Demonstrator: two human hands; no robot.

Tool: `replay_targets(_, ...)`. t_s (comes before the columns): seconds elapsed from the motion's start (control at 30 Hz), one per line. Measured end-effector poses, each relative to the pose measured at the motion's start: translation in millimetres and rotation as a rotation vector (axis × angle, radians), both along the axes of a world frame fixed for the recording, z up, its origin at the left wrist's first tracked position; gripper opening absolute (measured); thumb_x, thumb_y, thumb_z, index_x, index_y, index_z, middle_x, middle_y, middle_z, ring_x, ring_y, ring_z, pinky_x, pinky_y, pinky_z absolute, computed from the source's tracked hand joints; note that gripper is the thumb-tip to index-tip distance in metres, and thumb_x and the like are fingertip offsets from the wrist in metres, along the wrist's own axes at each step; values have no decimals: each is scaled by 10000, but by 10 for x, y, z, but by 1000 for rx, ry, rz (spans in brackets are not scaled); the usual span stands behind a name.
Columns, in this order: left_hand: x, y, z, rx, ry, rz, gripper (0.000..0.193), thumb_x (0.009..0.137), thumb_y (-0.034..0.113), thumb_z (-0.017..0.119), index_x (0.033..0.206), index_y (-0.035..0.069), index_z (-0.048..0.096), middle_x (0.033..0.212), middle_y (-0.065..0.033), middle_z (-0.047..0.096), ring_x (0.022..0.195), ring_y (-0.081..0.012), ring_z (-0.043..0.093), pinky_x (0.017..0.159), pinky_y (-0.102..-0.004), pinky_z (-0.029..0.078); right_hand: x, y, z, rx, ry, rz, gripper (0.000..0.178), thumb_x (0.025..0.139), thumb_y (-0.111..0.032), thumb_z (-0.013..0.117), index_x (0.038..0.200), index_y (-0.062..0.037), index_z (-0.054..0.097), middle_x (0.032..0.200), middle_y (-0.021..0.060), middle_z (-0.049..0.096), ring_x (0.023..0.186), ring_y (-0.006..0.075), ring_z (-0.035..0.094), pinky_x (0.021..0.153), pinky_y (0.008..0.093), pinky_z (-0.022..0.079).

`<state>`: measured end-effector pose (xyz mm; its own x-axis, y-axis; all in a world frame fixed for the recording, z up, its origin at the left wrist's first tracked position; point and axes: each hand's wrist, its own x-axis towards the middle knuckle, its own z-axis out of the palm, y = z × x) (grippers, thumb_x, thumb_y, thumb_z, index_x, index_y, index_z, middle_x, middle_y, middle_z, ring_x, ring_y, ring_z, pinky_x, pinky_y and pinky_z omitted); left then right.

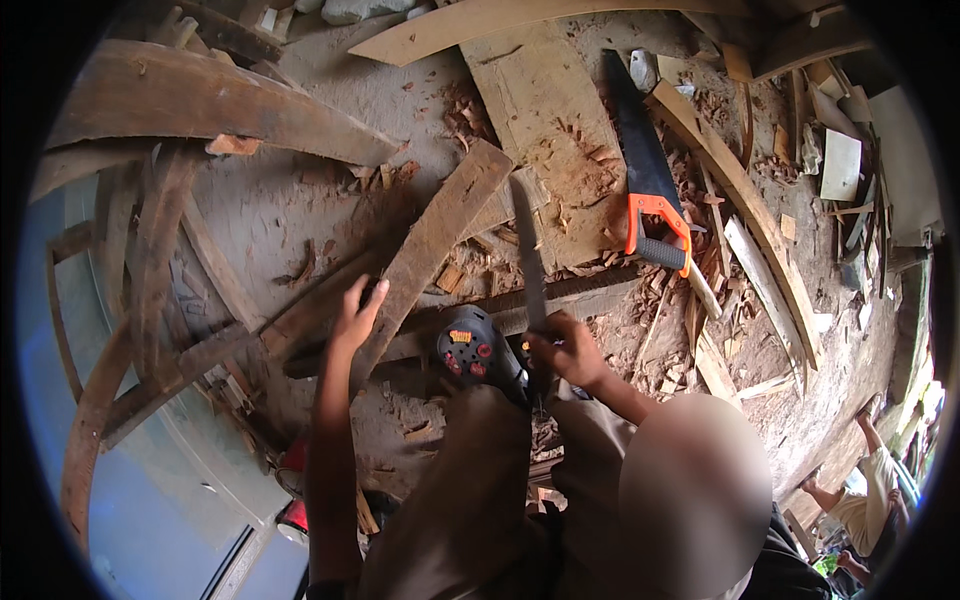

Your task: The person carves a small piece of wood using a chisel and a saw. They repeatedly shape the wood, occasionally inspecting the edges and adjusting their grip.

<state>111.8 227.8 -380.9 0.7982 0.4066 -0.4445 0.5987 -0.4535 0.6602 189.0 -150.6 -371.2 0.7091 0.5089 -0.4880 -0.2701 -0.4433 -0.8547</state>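
My right hand point(568, 348) is closed round the lower end of a machete point(528, 235), whose long dark blade points away from me. Its tip lies close to the upper end of a brown wooden plank point(435, 255). That plank slants from near my left knee up to the right. At the plank's left edge, my left hand point(355, 312) is closed on it, with something small and dark between thumb and finger. A dark sandal point(470, 345) with yellow and red patches shows beneath my knees, beside a wooden beam point(580, 298).
A handsaw point(655, 200) with an orange handle lies right of a broad board point(550, 110). Curved timber point(745, 205) and wood chips lie farther right. Large planks point(200, 100) lean at the left near a pale blue panel point(170, 490). Another person point(870, 480) is at the lower right.
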Motion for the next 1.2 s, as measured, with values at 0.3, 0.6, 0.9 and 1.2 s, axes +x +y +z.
replay_targets(0.3, 35, -187, 61, 100, -54, -35, 528, 991, 428, 634, 1243, -36, 629, 1278, -279, 612, 1159, -458, 597, 1020, -446, 457, 934, -659, -74, -306, -198, -39, 284, 957, -228, 722, 1060, 33, 679, 896, 107, 674, 842, 134, 626, 725, 321, 506)
replay_targets(0.6, 691, -823, 107, 419, -456, -151, 792, 838, 423, 813, 1445, 38, 480, 1397, -213, 507, 1238, -445, 525, 1052, -520, 421, 974, -783, 198, -512, -609, -74, 397, 918, -209, 746, 1230, -17, 594, 1021, 203, 738, 949, 359, 719, 819, 430, 556)
replay_targets(0.9, 1137, -1034, -208, 498, -399, -206, 800, 815, 315, 815, 1462, 33, 441, 1363, -202, 539, 1227, -406, 528, 1060, -509, 401, 1480, -1195, -253, -686, -866, 411, 591, 764, -71, 717, 1328, -42, 542, 1269, 198, 598, 1302, 403, 494, 1170, 535, 301)
replay_targets(1.2, 707, -1022, -150, 524, -328, -199, 840, 791, 209, 821, 1495, 25, 400, 1418, -197, 503, 1295, -404, 478, 1112, -537, 337, 1542, -1022, 376, -196, -532, -569, 272, 1008, -272, 644, 982, -3, 678, 695, 24, 612, 627, 95, 548, 593, 257, 420)
